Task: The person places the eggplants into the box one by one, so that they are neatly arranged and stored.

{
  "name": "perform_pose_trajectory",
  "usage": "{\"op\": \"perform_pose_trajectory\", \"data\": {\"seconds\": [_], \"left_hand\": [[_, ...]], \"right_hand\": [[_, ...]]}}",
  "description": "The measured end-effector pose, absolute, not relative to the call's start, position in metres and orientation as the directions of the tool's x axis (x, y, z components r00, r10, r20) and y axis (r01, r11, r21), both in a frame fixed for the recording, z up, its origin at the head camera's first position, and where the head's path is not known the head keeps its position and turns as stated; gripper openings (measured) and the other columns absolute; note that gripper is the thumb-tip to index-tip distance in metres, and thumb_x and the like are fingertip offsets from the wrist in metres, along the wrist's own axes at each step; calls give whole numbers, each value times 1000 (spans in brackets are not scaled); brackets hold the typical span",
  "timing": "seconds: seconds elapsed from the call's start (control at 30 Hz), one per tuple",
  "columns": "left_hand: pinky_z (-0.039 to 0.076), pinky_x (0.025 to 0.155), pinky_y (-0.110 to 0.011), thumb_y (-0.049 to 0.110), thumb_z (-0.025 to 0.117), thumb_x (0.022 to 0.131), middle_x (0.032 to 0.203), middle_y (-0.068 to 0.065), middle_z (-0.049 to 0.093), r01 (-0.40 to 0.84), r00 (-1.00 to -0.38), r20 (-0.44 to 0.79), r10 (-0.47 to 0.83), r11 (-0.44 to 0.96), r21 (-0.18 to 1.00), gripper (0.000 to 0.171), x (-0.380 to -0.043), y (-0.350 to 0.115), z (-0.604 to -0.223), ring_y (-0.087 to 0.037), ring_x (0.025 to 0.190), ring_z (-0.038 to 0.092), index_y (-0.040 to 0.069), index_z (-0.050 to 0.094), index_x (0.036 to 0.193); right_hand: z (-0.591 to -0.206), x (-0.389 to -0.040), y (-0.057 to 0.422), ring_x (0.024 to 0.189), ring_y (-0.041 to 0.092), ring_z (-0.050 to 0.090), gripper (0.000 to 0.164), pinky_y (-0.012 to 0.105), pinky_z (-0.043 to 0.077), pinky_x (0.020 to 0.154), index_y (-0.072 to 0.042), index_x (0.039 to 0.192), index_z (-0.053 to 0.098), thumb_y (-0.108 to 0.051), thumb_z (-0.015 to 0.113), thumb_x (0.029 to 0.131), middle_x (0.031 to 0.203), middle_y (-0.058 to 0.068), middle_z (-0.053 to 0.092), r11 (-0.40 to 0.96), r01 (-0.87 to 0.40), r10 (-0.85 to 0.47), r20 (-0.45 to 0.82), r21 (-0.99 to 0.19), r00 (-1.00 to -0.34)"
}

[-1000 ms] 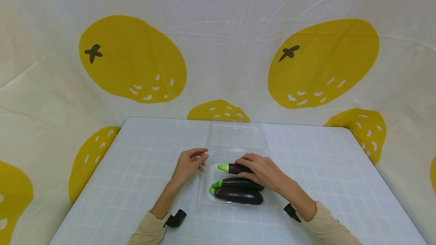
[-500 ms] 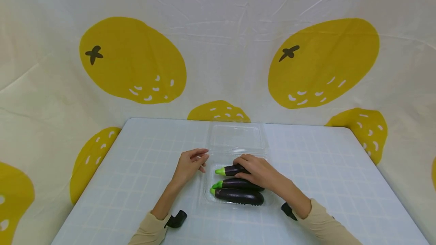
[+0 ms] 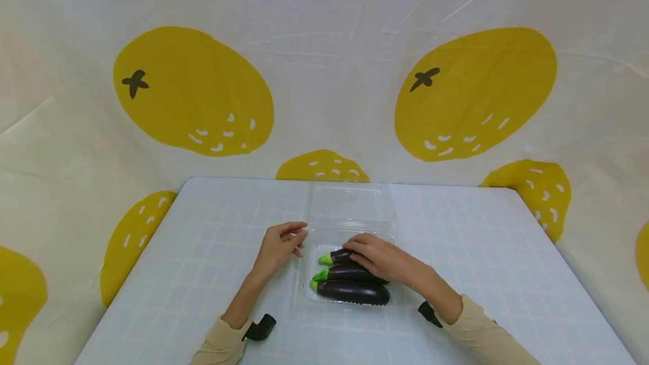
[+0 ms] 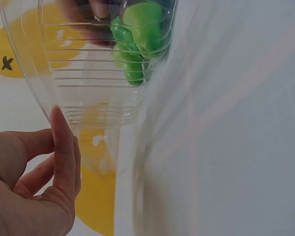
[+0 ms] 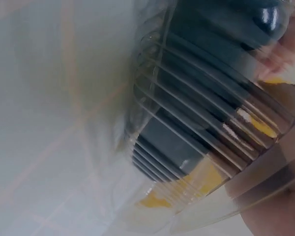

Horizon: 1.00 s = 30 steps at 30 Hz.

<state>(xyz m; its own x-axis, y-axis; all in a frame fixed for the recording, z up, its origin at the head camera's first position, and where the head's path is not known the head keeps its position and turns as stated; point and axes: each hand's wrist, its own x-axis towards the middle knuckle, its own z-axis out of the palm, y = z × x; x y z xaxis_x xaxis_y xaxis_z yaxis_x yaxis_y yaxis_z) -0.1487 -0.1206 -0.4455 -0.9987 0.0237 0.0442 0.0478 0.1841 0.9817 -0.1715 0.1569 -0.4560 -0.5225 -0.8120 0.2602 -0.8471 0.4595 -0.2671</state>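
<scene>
Three dark purple eggplants with green caps lie side by side in a clear plastic clamshell box. My right hand comes from the right and grips the far eggplant, covering its rounded end. Beside it are the middle eggplant and the near eggplant. My left hand is at the box's left side, fingers loosely bent, one fingertip right at the clear rim in the left wrist view. Green caps show through the ribbed wall there. The right wrist view shows dark eggplant bodies behind ribbed plastic.
The box's clear lid lies hinged open toward the back edge of the table. A pale checked cloth covers the table. Behind it hangs a white curtain with large yellow fruit prints. Black wrist mounts sit near both sleeves.
My right hand has shifted a little left and nearer with the far eggplant, which now lies close against the middle one. My left hand has stayed at the box's left side.
</scene>
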Motion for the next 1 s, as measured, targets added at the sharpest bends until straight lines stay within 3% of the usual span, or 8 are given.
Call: {"op": "perform_pose_trajectory", "data": {"seconds": [0.17,0.37,0.73,1.0], "left_hand": [[56,57,-22,-1,68,97,101,-32,67,53,-999,51,15,196,979,26,-146,-119,-443,-23,56,63,-13,68,120],[55,56,-20,-1,68,97,102,-33,67,35,-999,30,29,197,980,27,-148,-119,-443,-20,58,62,-13,68,120],[59,56,-28,0,69,96,102,-31,68,18,-999,9,40,208,978,27,-154,-123,-448,-39,67,66,-12,68,121],[59,57,-25,9,70,99,101,-25,70,17,-996,-1,85,213,977,29,-170,-135,-470,-21,61,66,-7,69,123]], "right_hand": [[-457,-172,162,110,23,65,24,36,57,93,-1,123,69,-6,67,99,120,10,66,398,-879,-824,318,-263,-468],[-455,-170,173,109,21,64,24,36,58,90,-2,120,69,-2,69,96,119,8,66,397,-877,-798,370,-273,-476],[-453,-172,193,104,19,65,25,33,59,84,-3,111,72,2,78,88,113,5,67,453,-867,-731,472,-207,-494],[-454,-179,210,102,22,65,41,34,58,82,-5,109,70,10,85,74,111,7,67,463,-871,-678,568,-163,-466]]}}
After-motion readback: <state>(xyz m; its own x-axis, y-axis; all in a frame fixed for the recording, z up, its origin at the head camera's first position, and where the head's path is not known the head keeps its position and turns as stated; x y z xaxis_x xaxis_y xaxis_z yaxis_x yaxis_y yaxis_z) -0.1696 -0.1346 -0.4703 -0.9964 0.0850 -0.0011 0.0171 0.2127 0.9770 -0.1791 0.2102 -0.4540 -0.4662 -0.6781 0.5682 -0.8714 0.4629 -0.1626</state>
